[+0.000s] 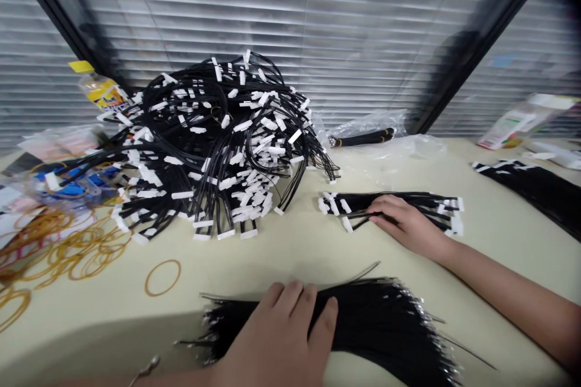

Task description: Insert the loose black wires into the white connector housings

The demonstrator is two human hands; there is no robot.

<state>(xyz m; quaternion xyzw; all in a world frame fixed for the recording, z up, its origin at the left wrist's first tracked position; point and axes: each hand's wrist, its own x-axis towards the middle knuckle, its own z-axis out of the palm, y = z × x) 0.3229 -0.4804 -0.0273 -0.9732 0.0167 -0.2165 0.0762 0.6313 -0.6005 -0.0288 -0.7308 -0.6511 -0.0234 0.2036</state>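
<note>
My left hand [284,329] lies over a thick bundle of black wires [372,320] at the front of the table, its fingers apart and its palm down. The wires have bare, shiny ends, and a few strays stick out. Farther back on the right, my right hand [408,224] is closed, thumb and fingers pinched on a black cable [361,224] with a white connector. That cable lies along the near side of a small row of black cables [424,198] with white connectors at both ends. The fingers hide part of this row.
A large tangled heap of black cables [181,151] with white connectors stands at the back. Yellow rubber bands [86,254] lie left, with one loose band [146,284] nearer. Behind are a bottle [102,87], a plastic bag [385,154] and a carton [521,121]. More cables [540,190] lie right.
</note>
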